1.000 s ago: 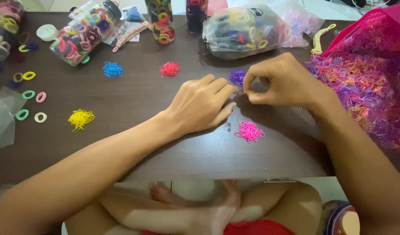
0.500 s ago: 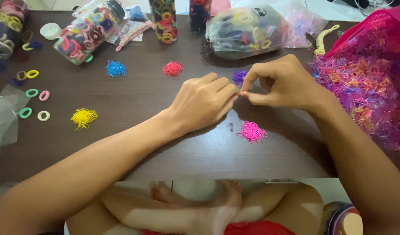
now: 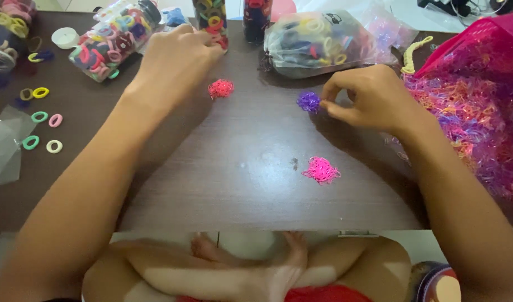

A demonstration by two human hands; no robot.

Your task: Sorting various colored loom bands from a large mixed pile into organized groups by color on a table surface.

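A small fuzzy clump of purple elastic bands (image 3: 308, 102) is seen on the dark wood-grain table (image 3: 251, 168), just left of the right hand (image 3: 374, 100). No long axis can be told, as the clump is roughly round. It is touched at its right edge by the right hand's thumb and forefinger, which are pinched together; whether a band is clamped between them cannot be told. The left hand (image 3: 175, 59) is held loosely curled above a red tangle of bands (image 3: 221, 88). A pink tangle (image 3: 321, 170) lies nearer. A pink mesh bag of thin bands (image 3: 474, 106) is spread at the right.
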